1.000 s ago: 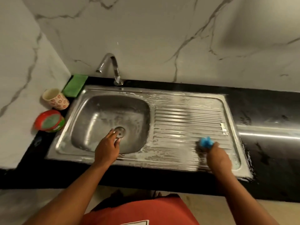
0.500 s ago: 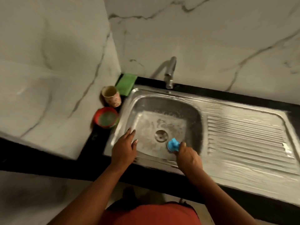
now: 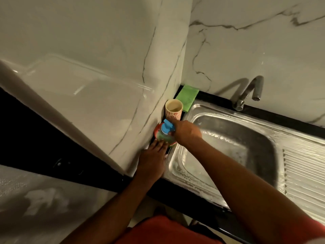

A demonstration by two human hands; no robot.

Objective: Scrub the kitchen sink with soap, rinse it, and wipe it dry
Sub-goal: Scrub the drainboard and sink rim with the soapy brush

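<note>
Marble walls met at the corner, black desk [image 3: 175, 192] below with the steel sink [image 3: 177, 166] set in it. Sink's long axis ran along the back wall: basin left, ribbed drainboard [image 3: 304, 173] right, suds film on both.

Right hand [image 3: 186, 132]: grip clamped on the blue scrubber [image 3: 167, 128], fingers curled round it. Scrubber stuck out of the fist toward the left wall, sitting over the green soap in the red soap dish [image 3: 155, 132]. Couldn't tell its long axis, the hand covered too much.

Left hand [image 3: 152, 162]: grip apart, fingers straight, tips touching the dish's near edge.

Dish sat on the desk just left of the basin. Patterned cup [image 3: 173, 110] upright behind it, green cloth [image 3: 187, 97] in the corner, tap [image 3: 249, 92] at the back.
</note>
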